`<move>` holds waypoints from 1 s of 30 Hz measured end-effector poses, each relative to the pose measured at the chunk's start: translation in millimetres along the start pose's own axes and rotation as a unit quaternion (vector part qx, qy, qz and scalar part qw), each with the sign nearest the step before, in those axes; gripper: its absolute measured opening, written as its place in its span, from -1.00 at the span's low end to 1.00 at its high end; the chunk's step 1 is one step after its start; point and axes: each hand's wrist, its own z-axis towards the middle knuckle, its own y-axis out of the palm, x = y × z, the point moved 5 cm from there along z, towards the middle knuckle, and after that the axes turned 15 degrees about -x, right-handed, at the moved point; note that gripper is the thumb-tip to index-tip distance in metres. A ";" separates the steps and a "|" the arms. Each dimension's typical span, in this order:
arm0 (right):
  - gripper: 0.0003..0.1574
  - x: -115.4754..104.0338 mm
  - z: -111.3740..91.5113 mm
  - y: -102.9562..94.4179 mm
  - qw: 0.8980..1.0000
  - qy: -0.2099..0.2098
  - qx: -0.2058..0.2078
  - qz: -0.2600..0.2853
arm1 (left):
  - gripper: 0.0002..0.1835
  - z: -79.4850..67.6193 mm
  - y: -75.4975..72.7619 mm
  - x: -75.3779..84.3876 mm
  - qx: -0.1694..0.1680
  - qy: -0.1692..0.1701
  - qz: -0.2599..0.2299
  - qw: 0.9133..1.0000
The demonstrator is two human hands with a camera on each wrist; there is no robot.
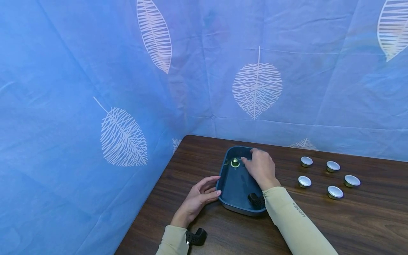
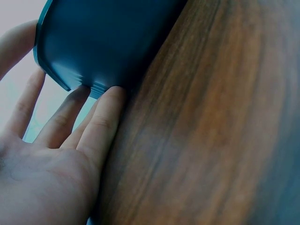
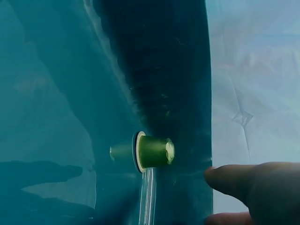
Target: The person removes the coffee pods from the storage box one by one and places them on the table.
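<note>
A deep blue-green tray [image 1: 237, 209] stands on the table. My left hand [image 1: 198, 200] is at its left side, and the fingertips [image 2: 112, 93] touch the outer wall with the fingers fairly straight. Over the far right part of the tray is my right hand [image 1: 262, 168], thumb and fingers apart with nothing between them. In the right wrist view its fingertip [image 3: 213, 176] is right by the tray's rim. One green coffee capsule [image 1: 235, 162] stands inside near the far left corner, flange down. The same capsule [image 3: 157, 151] appears sideways in the right wrist view.
Several more capsules with pale lids stand on the dark wood table [image 1: 369, 216] to the right, one capsule [image 1: 304, 181] nearest the tray. A blue curtain [image 1: 204, 88] with white leaf prints hangs behind the table and on the left.
</note>
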 end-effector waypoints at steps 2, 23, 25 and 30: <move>-0.34 -0.7 1.3 1.5 1.000 0.000 -0.014 -0.001 | -0.40 0.2 -0.1 -0.1 0.001 0.000 0.000 1.000; -0.24 -1.2 5.1 18.4 0.987 -0.036 -0.136 0.083 | -0.43 1.6 0.2 -0.9 -0.001 -0.004 -0.001 1.000; -0.26 -1.5 5.4 18.5 0.986 -0.038 -0.135 0.087 | -0.44 1.9 0.1 -0.8 0.000 -0.003 -0.001 1.000; -0.28 -1.5 6.7 18.2 0.987 -0.043 -0.133 0.083 | -0.43 2.4 -0.3 -1.1 -0.002 0.000 -0.001 1.000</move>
